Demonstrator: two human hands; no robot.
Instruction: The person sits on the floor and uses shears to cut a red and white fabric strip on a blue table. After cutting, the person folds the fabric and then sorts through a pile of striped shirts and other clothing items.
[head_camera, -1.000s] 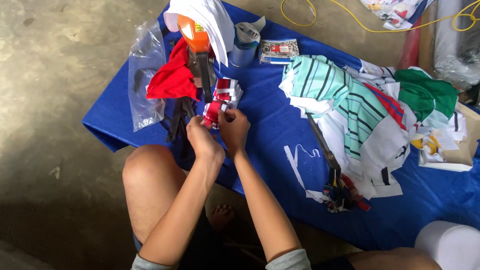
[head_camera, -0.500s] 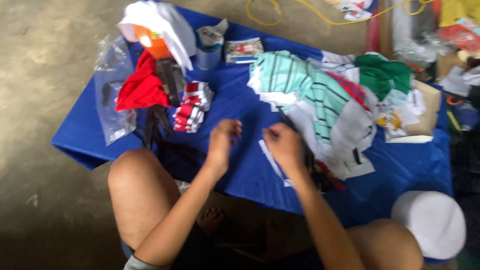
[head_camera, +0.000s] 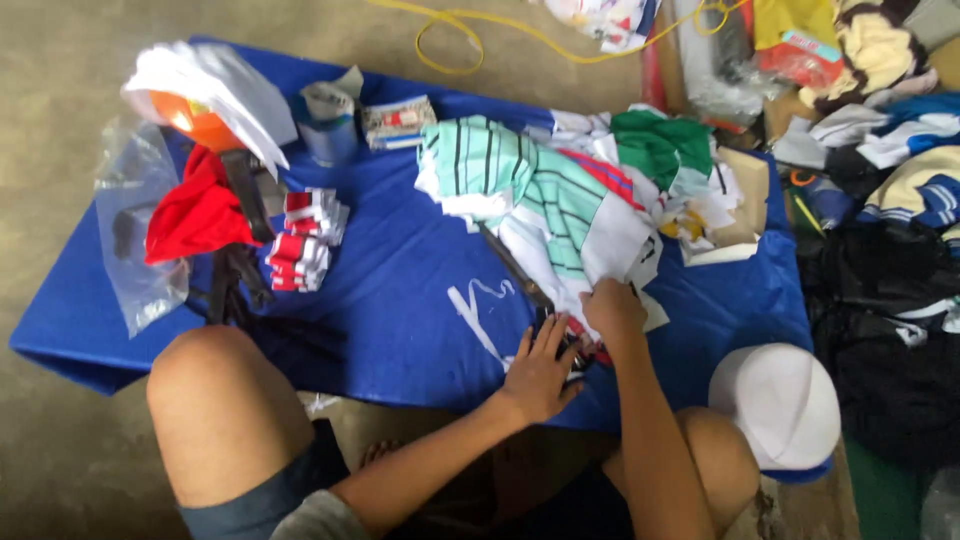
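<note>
My left hand (head_camera: 540, 372) lies flat with fingers spread on the blue cloth-covered table (head_camera: 400, 300), touching a small dark bundle near the front edge. My right hand (head_camera: 612, 308) is just beyond it, fingers curled onto the edge of a pile of striped green and white fabric pieces (head_camera: 545, 195). What the right fingers pinch is hidden under the hand. A stack of small red and white folded pieces (head_camera: 303, 240) sits at the table's left, apart from both hands.
A red cloth (head_camera: 195, 215), an orange object under white sheets (head_camera: 205, 95) and a clear plastic bag (head_camera: 135, 230) crowd the left end. A white cap (head_camera: 775, 405) rests by my right knee. Heaped clothes (head_camera: 890, 200) fill the right side. Yellow cord (head_camera: 470, 30) lies beyond the table.
Both hands left the red and white stack at the left and moved right to the striped fabric pile. The view swung right with them.
</note>
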